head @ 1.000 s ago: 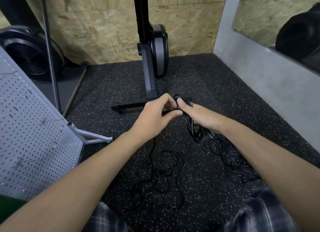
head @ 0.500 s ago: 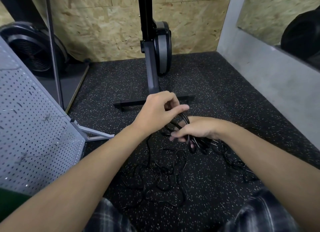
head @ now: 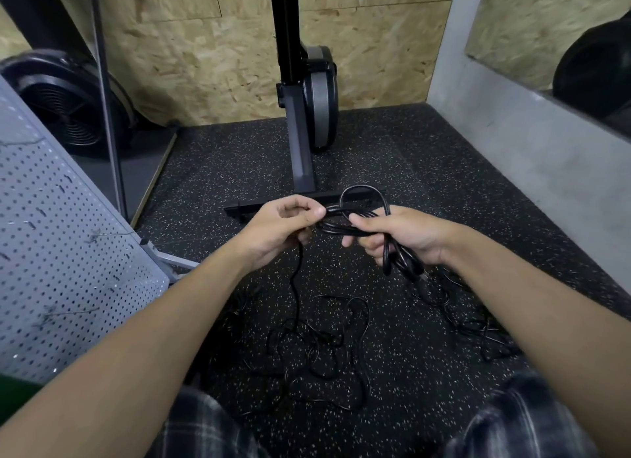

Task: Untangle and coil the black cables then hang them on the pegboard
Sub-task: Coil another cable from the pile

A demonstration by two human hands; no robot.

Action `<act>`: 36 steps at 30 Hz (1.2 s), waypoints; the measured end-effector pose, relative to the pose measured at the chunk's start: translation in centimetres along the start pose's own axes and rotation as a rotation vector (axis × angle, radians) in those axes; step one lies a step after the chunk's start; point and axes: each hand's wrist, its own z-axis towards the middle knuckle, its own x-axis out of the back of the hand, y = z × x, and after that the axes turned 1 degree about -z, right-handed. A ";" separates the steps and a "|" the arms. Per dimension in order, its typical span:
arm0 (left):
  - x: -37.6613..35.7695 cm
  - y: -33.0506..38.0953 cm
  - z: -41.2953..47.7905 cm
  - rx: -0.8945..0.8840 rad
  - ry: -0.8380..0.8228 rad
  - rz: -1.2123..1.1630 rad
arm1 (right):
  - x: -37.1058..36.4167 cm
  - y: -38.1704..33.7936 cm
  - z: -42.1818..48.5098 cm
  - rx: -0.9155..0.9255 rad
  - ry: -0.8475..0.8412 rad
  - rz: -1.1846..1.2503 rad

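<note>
Early stage: right hand point(head: 406, 235) grips a partly wound coil point(head: 365, 218), left hand point(head: 276, 229) pinches its cable, tangle point(head: 321, 348) on floor, pegboard point(head: 61, 252) holds no cable.

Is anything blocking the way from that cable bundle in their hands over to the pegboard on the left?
No object visibly stands between the coiled cable and the pegboard. But a strand drops from the left hand into the tangle on the floor, so the bundle is tethered.

right hand point(head: 409, 235): back up from low, level with left hand point(head: 276, 229)
black cables point(head: 351, 213): bundle raised, loop now on top
</note>
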 end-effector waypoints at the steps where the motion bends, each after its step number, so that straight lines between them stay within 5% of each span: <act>1: 0.3 0.0 0.0 0.001 -0.007 -0.001 | 0.1 0.1 0.0 0.011 0.026 0.008; 9: -0.6 -0.1 0.0 -0.260 0.214 0.437 | -0.1 0.2 -0.2 -0.161 0.139 -0.167; 17: -3.4 0.2 0.3 -0.322 0.000 0.647 | -1.2 1.0 0.4 -0.222 0.010 -0.305; 28: -2.9 1.9 0.1 0.051 0.219 0.331 | -0.8 0.1 0.5 0.054 0.049 -0.470; 36: -2.5 1.6 0.4 0.060 0.318 0.502 | -0.7 -0.3 0.3 -0.020 -0.009 -0.455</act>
